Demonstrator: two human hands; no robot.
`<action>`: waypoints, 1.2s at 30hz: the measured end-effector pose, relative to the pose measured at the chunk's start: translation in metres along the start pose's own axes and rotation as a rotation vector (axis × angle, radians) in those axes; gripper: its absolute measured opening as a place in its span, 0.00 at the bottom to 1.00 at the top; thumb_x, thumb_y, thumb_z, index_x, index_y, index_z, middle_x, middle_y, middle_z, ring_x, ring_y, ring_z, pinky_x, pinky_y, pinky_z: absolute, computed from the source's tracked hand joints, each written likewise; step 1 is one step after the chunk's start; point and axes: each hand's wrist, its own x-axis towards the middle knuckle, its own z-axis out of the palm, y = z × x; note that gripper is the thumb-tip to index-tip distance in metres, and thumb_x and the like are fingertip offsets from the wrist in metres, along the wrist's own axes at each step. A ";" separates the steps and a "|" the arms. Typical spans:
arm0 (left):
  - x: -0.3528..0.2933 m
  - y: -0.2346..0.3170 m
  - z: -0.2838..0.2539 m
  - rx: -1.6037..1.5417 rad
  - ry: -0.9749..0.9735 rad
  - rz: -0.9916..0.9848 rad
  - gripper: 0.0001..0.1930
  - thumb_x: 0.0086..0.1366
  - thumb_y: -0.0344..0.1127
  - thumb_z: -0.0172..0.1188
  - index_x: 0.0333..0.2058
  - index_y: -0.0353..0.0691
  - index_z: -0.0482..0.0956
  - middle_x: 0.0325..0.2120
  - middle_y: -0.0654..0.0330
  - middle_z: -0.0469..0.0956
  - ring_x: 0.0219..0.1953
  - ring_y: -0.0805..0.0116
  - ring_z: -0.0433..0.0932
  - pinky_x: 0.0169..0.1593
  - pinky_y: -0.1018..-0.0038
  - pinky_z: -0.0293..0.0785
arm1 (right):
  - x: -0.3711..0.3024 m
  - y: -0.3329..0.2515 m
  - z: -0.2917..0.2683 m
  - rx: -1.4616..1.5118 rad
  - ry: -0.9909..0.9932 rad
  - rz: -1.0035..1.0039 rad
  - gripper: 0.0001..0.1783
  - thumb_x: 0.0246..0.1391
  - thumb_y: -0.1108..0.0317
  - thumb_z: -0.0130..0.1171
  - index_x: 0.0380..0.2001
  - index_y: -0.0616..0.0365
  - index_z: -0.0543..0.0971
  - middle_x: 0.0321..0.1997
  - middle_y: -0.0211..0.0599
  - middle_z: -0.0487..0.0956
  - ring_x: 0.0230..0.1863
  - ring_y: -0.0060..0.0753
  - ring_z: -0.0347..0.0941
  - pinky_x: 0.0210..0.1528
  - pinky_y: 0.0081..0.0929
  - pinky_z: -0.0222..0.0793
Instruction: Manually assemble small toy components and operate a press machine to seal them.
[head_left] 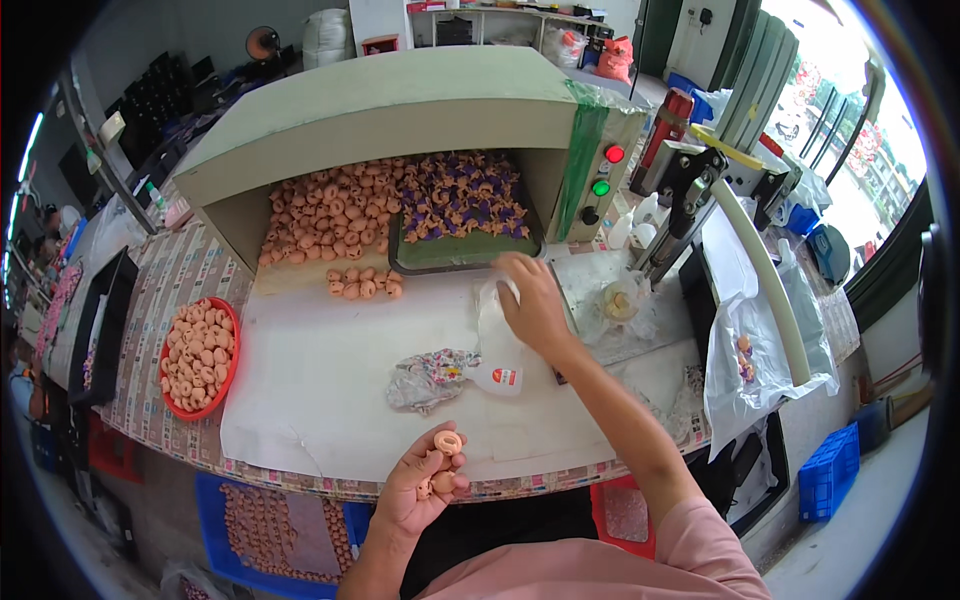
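Note:
My left hand [415, 485], low at the front edge of the table, is closed around a few small peach-coloured doll heads. One doll head [448, 441] sits up at the fingertips and shows a hole. My right hand [535, 305] is stretched over the white sheet, by the front right corner of a dark tray [465, 267]. Its thumb and fingers are apart, with nothing visible between them. Small purple doll bodies with peach limbs [465, 195] are heaped in the tray. Left of it lies a large pile of doll heads [330, 210], with a short row [365, 284] in front.
A box-shaped cover [380, 110] with lit buttons stands over the tray and pile. A red basket of peach pieces [236, 350] is at left. A white bottle [497, 378] lies by a crumpled cloth [430, 380] mid-table. A lever press [690, 210] stands at right.

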 end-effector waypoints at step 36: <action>-0.009 0.053 0.013 -0.083 -0.152 -0.060 0.20 0.64 0.31 0.55 0.54 0.36 0.70 0.47 0.56 0.73 0.44 0.68 0.70 0.42 0.69 0.67 | 0.157 0.025 0.060 -0.110 -0.077 -0.194 0.13 0.43 0.68 0.65 0.36 0.46 0.81 0.39 0.36 0.75 0.49 0.47 0.68 0.53 0.43 0.62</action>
